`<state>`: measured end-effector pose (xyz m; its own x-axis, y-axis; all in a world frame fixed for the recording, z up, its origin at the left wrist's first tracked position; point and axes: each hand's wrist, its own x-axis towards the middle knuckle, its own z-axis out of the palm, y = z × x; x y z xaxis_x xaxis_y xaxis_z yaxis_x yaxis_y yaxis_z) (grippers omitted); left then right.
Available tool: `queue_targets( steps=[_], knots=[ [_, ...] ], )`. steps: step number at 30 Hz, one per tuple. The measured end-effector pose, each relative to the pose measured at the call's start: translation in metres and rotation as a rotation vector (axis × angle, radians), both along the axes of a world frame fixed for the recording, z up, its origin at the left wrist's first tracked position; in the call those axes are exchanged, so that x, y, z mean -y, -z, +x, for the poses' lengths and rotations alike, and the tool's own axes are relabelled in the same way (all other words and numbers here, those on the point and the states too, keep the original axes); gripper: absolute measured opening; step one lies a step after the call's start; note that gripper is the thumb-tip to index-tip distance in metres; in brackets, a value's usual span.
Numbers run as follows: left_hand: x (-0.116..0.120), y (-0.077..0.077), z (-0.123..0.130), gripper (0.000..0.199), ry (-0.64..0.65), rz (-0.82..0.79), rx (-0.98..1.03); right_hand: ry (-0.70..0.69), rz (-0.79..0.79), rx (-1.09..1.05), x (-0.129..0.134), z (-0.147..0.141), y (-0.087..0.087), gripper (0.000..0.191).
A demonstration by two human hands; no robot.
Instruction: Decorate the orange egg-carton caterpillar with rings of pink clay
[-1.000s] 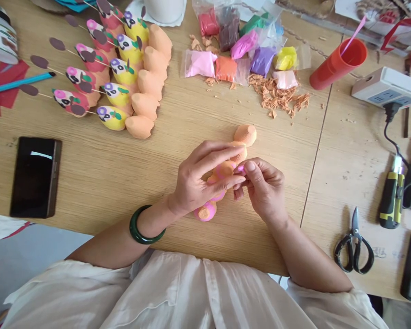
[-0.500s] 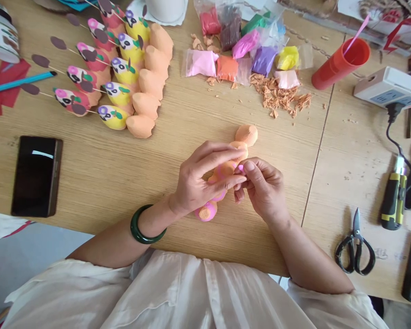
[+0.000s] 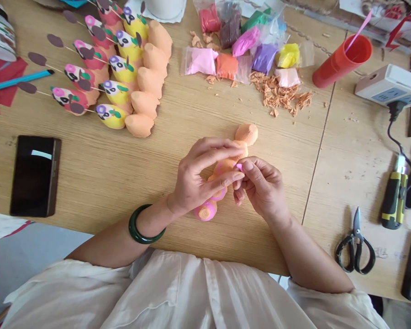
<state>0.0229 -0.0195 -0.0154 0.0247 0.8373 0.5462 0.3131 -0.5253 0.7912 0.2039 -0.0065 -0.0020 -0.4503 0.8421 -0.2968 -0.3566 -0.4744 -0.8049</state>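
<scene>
Between the thumb and forefinger of my right hand (image 3: 262, 187) is a small bit of pink clay (image 3: 239, 167). My left hand (image 3: 202, 171) is held beside it with fingers stretched out and thumb apart; its thumb tip comes close to the clay, and whether they touch I cannot tell. Beneath both hands lies a row of peach-coloured rounded pieces (image 3: 246, 134) on the table. Pink rings mark its nearer pieces, and the nearest one (image 3: 205, 211) is mostly pink. My hands hide the middle of the row.
Colored clay packets (image 3: 201, 61) and orange shavings (image 3: 284, 96) lie farther back. Painted egg-shaped figures (image 3: 113, 116) on a peach base stand left, above a phone (image 3: 36, 176). To the right are a red cup (image 3: 339, 61), a power strip (image 3: 390, 87), a utility knife (image 3: 394, 196) and scissors (image 3: 355, 246).
My left thumb has drawn slightly back to the left from the right fingertips. The pink bit, still pinched in my right hand, looks a little more pointed. The view has shifted slightly.
</scene>
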Motion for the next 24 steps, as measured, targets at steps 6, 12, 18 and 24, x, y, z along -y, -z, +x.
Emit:
queue_targets(
  steps=[6,12,18,24],
  knots=[
    [0.0010,-0.0003,-0.0003,0.017,0.001,0.011,0.003,-0.048,0.015,-0.020,-0.0005,-0.0005,0.0028,0.035],
    [0.0009,0.0019,0.0023,0.033,0.006,0.003,0.060,-0.040,-0.070,-0.061,-0.0036,-0.0011,-0.0019,0.036],
    [0.0010,-0.0030,0.0009,0.020,-0.019,0.019,-0.033,-0.036,-0.044,-0.025,-0.0018,-0.0012,-0.0006,0.041],
    [0.0019,-0.0018,0.0018,0.024,0.002,-0.047,0.046,-0.059,-0.065,-0.067,-0.0033,-0.0002,0.0002,0.033]
  ],
)
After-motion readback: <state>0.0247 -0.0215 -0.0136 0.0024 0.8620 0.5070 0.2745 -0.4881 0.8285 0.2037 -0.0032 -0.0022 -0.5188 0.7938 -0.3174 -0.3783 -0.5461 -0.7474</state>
